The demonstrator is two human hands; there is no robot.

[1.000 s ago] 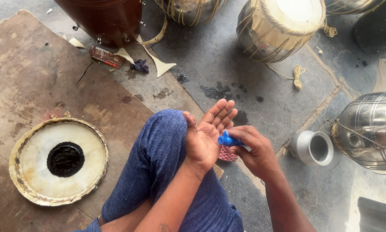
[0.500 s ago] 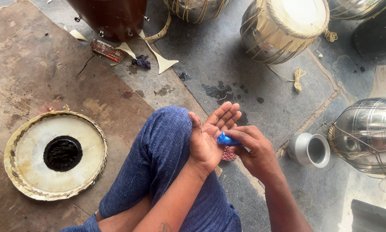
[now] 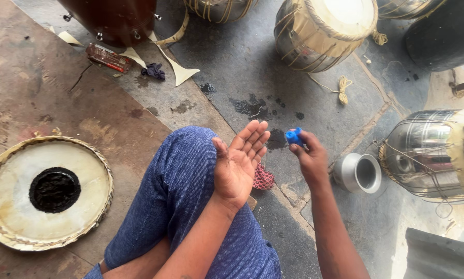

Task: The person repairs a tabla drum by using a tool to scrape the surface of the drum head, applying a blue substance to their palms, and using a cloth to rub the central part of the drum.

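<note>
Palm of the left hand (image 3: 239,165) is held open and empty, fingers spread, above the blue-clad knee (image 3: 185,155). A small blue object (image 3: 294,136) is pinched in the right hand (image 3: 310,157), its grip closed on it, just right of the open palm, above the stone floor (image 3: 232,77). A metal cup (image 3: 358,173) is seen lying nearby.

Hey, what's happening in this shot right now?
A person sits on the floor among several drums. Their right hand pinches a small blue object, held apart from the left hand, which is open, palm up, over a blue-trousered knee. A round drumhead with a black centre lies to their left, a small metal cup to their right.
</note>
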